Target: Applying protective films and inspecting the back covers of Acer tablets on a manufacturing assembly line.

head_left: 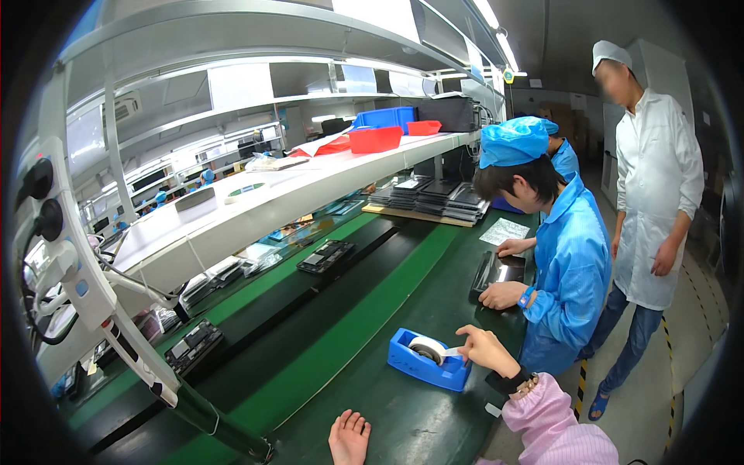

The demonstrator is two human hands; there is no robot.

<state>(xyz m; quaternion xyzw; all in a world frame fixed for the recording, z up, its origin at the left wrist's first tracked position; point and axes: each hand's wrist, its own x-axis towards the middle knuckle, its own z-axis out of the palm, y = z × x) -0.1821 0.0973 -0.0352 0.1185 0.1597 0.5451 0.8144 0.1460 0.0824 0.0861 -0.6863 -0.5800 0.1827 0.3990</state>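
Note:
My right hand (490,350) reaches over a blue tape dispenser (446,377) on the dark green bench. Its thumb and fingers grip the loose end of the white tape (451,353), which runs from the roll (426,349); the index finger points forward. At the bench's near side my left hand (350,439) rests palm up with nothing in it, its fingers slightly bent and apart. A small white piece (493,410) lies at the bench edge below my right wrist.
Beyond the dispenser runs a green and black conveyor (364,287) carrying opened black devices (325,256) (194,346). At my right a co-worker in blue (570,263) handles a dark panel (500,271). Another person in white (659,178) stands behind. A shelf (310,174) overhangs the belt.

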